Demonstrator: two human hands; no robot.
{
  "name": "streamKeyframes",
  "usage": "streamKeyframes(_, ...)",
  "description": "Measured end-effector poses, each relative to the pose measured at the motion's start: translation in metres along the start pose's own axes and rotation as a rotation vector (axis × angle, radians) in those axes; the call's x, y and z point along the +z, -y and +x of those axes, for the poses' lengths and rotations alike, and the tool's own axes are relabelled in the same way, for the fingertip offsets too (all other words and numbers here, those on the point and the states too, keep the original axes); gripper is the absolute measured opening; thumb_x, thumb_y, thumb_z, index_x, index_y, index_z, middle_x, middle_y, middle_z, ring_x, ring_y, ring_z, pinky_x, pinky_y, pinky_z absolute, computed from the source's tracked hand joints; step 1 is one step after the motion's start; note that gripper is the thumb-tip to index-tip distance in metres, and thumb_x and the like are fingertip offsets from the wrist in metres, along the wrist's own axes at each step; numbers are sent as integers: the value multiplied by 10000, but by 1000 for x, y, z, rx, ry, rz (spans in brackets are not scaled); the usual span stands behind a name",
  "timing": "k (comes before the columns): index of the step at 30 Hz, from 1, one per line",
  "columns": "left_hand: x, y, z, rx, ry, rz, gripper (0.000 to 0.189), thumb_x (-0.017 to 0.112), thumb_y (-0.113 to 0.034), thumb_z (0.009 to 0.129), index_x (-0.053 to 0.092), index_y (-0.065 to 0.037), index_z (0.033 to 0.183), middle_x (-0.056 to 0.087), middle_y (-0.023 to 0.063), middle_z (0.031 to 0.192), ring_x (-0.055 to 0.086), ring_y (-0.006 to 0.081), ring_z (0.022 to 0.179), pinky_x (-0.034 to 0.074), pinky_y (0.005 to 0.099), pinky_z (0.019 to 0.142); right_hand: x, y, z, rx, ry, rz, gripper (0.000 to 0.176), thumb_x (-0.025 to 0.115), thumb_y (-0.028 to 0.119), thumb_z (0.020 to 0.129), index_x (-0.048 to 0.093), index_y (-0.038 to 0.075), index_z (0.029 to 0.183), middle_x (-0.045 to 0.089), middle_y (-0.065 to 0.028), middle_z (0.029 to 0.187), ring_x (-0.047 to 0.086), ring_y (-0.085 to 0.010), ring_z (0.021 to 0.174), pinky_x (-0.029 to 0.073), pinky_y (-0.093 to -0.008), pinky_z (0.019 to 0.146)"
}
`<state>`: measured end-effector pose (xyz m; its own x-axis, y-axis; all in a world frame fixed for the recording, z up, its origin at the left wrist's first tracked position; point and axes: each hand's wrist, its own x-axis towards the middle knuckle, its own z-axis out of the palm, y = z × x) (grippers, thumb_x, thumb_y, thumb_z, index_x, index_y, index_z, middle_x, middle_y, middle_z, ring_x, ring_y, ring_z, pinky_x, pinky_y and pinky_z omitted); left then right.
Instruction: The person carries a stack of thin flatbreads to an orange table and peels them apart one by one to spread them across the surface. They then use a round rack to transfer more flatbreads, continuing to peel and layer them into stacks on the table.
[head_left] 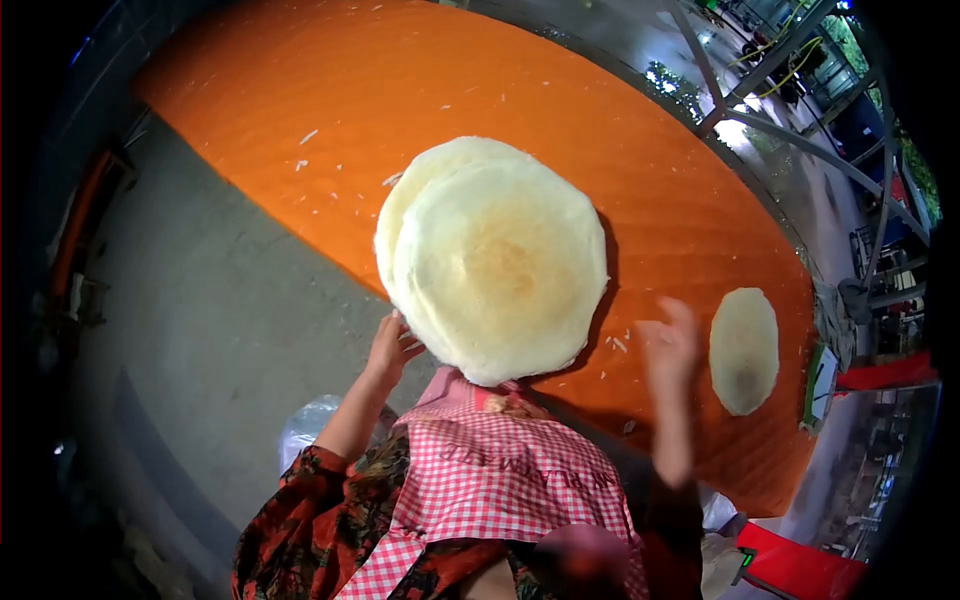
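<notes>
A pile of large round flatbreads, pale with a browned centre on top, lies on the orange quilted cover. The lower ones stick out at its upper left. My left hand is at the pile's lower left edge, fingers apart, with the fingertips right by the rim. To the right of the pile, my right hand is raised over the cover, blurred by motion, its thumb and fingers spread and nothing seen in them. Beyond it lies a single flatbread with a darker patch near its lower end.
White scraps dot the orange cover. Its near left edge borders the grey floor. A clear plastic bag is by my left forearm. Metal frame bars stand at the upper right, and red strips at the lower right.
</notes>
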<state>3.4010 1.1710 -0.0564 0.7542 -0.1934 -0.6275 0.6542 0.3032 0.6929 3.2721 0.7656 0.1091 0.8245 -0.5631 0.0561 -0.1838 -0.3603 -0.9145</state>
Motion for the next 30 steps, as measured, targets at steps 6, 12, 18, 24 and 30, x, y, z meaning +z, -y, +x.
streamKeyframes(6, 0, -17, -9, -58, 112, -51, 493, 409, -471, 966, 398, -88, 1275, 532, 134, 1147, 554, 287, 1015, 468, 451, 894, 228, 67, -48, -609, 522, -552, 771, 762, 350, 693, 426, 16, 1302, 410, -172, 1360, 354, -355, 1280, 286, -545, 1036)
streamKeyframes(12, -22, -7, -28, -111, 87, -191, 478, 406, -458, 969, 402, -90, 1273, 513, 99, 1136, 556, 269, 975, 471, 434, 878, 231, 55, -40, -463, 545, -731, 701, 728, 326, 728, 443, -9, 1274, 351, -159, 1412, 302, -329, 1318, 278, -580, 1023)
streamKeyframes(18, -8, -28, -45, -31, 136, -107, 395, 393, -415, 987, 441, -99, 1220, 529, 67, 1070, 563, 233, 959, 486, 426, 828, 250, 61, -56, -564, 545, -878, 748, 719, 313, 722, 404, -10, 1319, 335, -160, 1423, 284, -337, 1332, 271, -618, 1009)
streamKeyframes(24, -19, -33, -54, -28, 146, -46, 365, 418, -407, 978, 457, -112, 1190, 567, 55, 1000, 575, 237, 968, 484, 421, 851, 213, 75, -21, -391, 643, -476, 378, 649, 203, 780, 616, -61, 1049, 612, -200, 1125, 573, -337, 1062, 455, -372, 916)
streamKeyframes(30, -5, -17, -51, 0, 165, -66, 337, 499, -390, 946, 519, -100, 1116, 572, 39, 983, 586, 210, 906, 499, 424, 808, 215, 61, -19, -292, 655, -231, 228, 595, 108, 741, 655, 4, 934, 641, -223, 937, 620, -383, 876, 486, -435, 794)
